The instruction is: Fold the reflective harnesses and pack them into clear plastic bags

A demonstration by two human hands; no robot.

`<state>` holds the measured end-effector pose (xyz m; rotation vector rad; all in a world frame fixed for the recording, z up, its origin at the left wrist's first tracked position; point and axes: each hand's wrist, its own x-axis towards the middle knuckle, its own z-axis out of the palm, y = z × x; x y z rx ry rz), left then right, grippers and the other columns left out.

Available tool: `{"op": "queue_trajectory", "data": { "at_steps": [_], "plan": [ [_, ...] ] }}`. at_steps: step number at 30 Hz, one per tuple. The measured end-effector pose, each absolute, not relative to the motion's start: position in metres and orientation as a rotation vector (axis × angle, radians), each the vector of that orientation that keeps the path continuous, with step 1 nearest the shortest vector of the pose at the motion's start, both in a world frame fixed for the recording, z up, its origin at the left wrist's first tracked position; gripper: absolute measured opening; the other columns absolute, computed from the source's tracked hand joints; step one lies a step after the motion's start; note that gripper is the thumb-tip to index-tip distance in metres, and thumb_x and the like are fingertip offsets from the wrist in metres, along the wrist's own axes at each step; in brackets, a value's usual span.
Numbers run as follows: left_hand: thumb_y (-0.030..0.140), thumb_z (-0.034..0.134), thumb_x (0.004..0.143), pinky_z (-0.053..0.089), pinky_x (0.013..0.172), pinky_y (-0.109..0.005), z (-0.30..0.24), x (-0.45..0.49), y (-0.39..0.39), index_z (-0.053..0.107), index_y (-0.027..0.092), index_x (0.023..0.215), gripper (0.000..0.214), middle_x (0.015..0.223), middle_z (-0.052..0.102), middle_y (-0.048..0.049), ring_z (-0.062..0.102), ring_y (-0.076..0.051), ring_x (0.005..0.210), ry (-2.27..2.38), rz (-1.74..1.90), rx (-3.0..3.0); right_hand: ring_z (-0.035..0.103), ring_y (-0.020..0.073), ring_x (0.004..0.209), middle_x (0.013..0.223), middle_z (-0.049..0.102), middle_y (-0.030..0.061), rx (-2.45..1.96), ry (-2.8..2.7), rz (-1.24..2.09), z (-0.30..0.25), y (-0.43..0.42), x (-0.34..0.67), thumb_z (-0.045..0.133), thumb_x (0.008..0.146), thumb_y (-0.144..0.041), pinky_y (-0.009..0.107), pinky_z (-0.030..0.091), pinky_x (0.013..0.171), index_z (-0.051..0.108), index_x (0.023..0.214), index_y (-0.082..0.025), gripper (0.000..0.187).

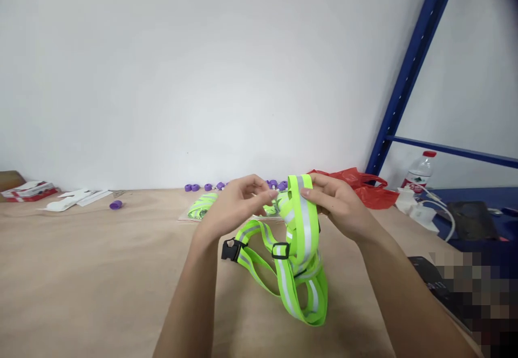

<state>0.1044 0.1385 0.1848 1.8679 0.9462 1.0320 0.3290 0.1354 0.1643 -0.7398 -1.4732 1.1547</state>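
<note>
A lime-yellow reflective strap harness with a grey stripe hangs in loops in front of me. My right hand pinches its upper loop between thumb and fingers. Beside the bunched straps is my left hand, fingers bent and thumb stretched toward them; a gap shows between thumb and fingers, and I see nothing held there. A black side-release buckle dangles at the harness's left end. Midway along one strap sits a black slide adjuster. The lower loops hang near the brown table covering; whether they touch it is unclear.
Behind my hands lie clear bags of folded yellow straps and a row of small purple items. A red plastic bag, a bottle and a blue rack post stand right. White papers lie left.
</note>
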Motion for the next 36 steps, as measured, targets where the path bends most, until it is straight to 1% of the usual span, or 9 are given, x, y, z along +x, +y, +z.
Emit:
{"op": "queue_trajectory", "data": {
  "at_steps": [3, 6, 11, 16, 19, 23, 27, 32, 36],
  "plan": [
    [0.044, 0.074, 0.080, 0.051, 0.069, -0.028, 0.186, 0.111, 0.135, 0.070, 0.018, 0.095, 0.030, 0.094, 0.071, -0.0035, 0.065, -0.018, 0.080, 0.947, 0.694, 2.041, 0.057, 0.0127, 0.054, 0.064, 0.063, -0.0005, -0.746, -1.601, 1.161, 0.165, 0.134, 0.324, 0.077, 0.081, -0.039, 0.023, 0.044, 0.048, 0.070, 0.090, -0.016, 0.026],
    [0.045, 0.072, 0.080, 0.048, 0.064, -0.026, 0.184, 0.113, 0.137, 0.072, 0.019, 0.095, 0.029, 0.087, 0.070, -0.0007, 0.063, -0.017, 0.076, 0.921, 0.490, 2.099, 0.066, 0.0183, 0.066, 0.076, 0.071, 0.0039, -0.728, -1.678, 1.190, 0.163, 0.134, 0.323, 0.071, 0.084, -0.046, 0.031, 0.054, 0.061, 0.071, 0.108, -0.015, 0.039],
    [0.039, 0.061, 0.087, 0.044, 0.055, -0.026, 0.180, 0.109, 0.141, 0.064, 0.017, 0.074, 0.026, 0.069, 0.065, -0.0001, 0.064, -0.017, 0.063, 1.005, 0.540, 2.159, 0.070, 0.0230, 0.073, 0.075, 0.071, 0.0037, -0.871, -1.753, 1.098, 0.155, 0.142, 0.323, 0.067, 0.086, -0.045, 0.039, 0.057, 0.071, 0.063, 0.125, -0.015, 0.049],
    [0.039, 0.060, 0.089, 0.050, 0.056, -0.026, 0.179, 0.103, 0.144, 0.061, 0.018, 0.077, 0.025, 0.072, 0.067, -0.0015, 0.071, -0.019, 0.066, 1.005, 0.650, 2.076, 0.068, 0.0217, 0.082, 0.086, 0.071, 0.0034, -0.996, -1.892, 0.954, 0.145, 0.150, 0.314, 0.053, 0.092, -0.032, 0.036, 0.056, 0.075, 0.068, 0.107, -0.020, 0.025],
    [0.042, 0.065, 0.087, 0.052, 0.056, -0.026, 0.177, 0.099, 0.148, 0.060, 0.018, 0.073, 0.028, 0.071, 0.067, -0.0012, 0.071, -0.019, 0.065, 0.965, 0.701, 2.007, 0.066, 0.0231, 0.085, 0.087, 0.072, 0.0040, -1.046, -2.057, 0.920, 0.137, 0.152, 0.311, 0.056, 0.087, -0.023, 0.036, 0.055, 0.077, 0.072, 0.091, -0.020, 0.017],
    [0.046, 0.070, 0.084, 0.055, 0.056, -0.025, 0.174, 0.097, 0.154, 0.063, 0.016, 0.073, 0.032, 0.071, 0.068, -0.0026, 0.071, -0.018, 0.063, 0.967, 0.821, 1.934, 0.068, 0.0239, 0.087, 0.093, 0.075, 0.0045, -1.002, -2.186, 1.007, 0.132, 0.152, 0.307, 0.061, 0.080, -0.017, 0.035, 0.055, 0.078, 0.074, 0.092, -0.020, 0.018],
    [0.047, 0.068, 0.086, 0.055, 0.052, -0.023, 0.174, 0.102, 0.157, 0.064, 0.015, 0.075, 0.034, 0.069, 0.068, -0.0027, 0.067, -0.014, 0.054, 0.968, 1.054, 1.808, 0.069, 0.0223, 0.087, 0.094, 0.075, 0.0055, -1.037, -2.004, 0.879, 0.138, 0.153, 0.306, 0.056, 0.088, -0.025, 0.031, 0.053, 0.074, 0.071, 0.088, -0.019, 0.016],
    [0.050, 0.073, 0.083, 0.049, 0.040, -0.019, 0.178, 0.109, 0.156, 0.064, 0.015, 0.079, 0.036, 0.063, 0.065, -0.0003, 0.062, -0.012, 0.043, 0.886, 1.308, 1.619, 0.069, 0.0190, 0.068, 0.076, 0.071, 0.0060, -0.989, -1.891, 1.047, 0.145, 0.150, 0.306, 0.052, 0.094, -0.055, 0.025, 0.044, 0.050, 0.066, 0.077, -0.017, 0.044],
    [0.049, 0.076, 0.081, 0.050, 0.043, -0.019, 0.181, 0.110, 0.152, 0.063, 0.015, 0.077, 0.036, 0.063, 0.062, 0.0016, 0.062, -0.011, 0.044, 0.791, 1.440, 1.551, 0.070, 0.0202, 0.082, 0.088, 0.074, 0.0040, -0.940, -1.998, 1.218, 0.143, 0.144, 0.300, 0.073, 0.083, -0.043, 0.028, 0.053, 0.067, 0.072, 0.089, -0.019, 0.025]
  ]
}}
